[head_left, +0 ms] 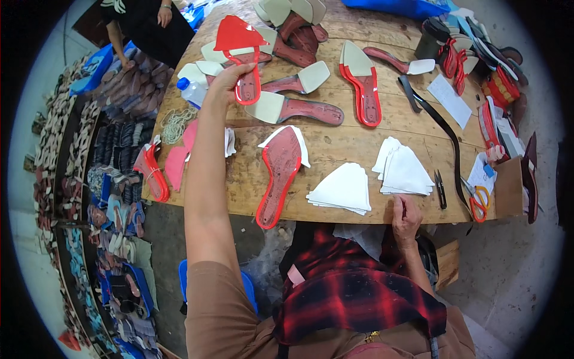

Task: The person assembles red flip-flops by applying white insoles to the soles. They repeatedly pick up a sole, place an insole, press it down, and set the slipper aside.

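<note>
My left hand (pixel 224 84) reaches far over the table, its fingers closed on the narrow heel part of a red-edged shoe insole (pixel 247 90). A solid red piece covers that insole's wide toe end. At the table's front edge rests my right hand (pixel 406 218) with curled fingers; whether anything is in them is hidden. Just beyond it lies a fanned stack of white toe-shaped pieces (pixel 408 173), with a second white stack (pixel 341 188) to the left. Between my arms, another red-edged insole (pixel 278 173) lies with a white piece showing from under its toe.
Several insoles with cream toes (pixel 296 110) spread over the wooden table (pixel 382 113). Orange-handled scissors (pixel 478 203), thread snips (pixel 440 190) and a black strap (pixel 445 128) lie at right. A capped bottle (pixel 191 93) stands at left. A person (pixel 143 30) stands beyond the far left corner.
</note>
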`<act>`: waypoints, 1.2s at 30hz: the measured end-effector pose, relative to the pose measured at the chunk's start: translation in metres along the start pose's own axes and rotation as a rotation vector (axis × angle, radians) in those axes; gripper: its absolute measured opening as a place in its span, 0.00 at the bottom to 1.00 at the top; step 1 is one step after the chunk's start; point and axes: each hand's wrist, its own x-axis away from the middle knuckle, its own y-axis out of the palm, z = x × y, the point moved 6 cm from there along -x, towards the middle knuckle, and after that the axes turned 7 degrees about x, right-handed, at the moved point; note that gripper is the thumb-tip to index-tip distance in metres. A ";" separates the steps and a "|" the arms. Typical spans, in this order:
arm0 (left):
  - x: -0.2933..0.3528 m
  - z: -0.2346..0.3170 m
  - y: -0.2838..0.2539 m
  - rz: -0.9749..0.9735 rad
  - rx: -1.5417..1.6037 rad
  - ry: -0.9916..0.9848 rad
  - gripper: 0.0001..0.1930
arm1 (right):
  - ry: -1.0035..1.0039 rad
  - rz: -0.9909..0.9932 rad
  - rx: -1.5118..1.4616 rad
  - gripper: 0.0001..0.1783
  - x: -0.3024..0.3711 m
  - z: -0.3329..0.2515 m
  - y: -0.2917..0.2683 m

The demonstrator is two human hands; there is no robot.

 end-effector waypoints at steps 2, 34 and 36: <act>0.017 -0.001 -0.021 0.058 -0.021 0.057 0.13 | -0.045 0.006 -0.012 0.04 0.002 -0.002 0.003; 0.272 -0.097 -0.240 0.808 -1.189 0.568 0.26 | 0.183 -0.101 -0.291 0.06 -0.008 -0.007 -0.007; 0.281 -0.097 -0.229 0.813 -1.156 0.590 0.21 | 0.075 -0.101 -0.340 0.07 -0.024 -0.032 -0.006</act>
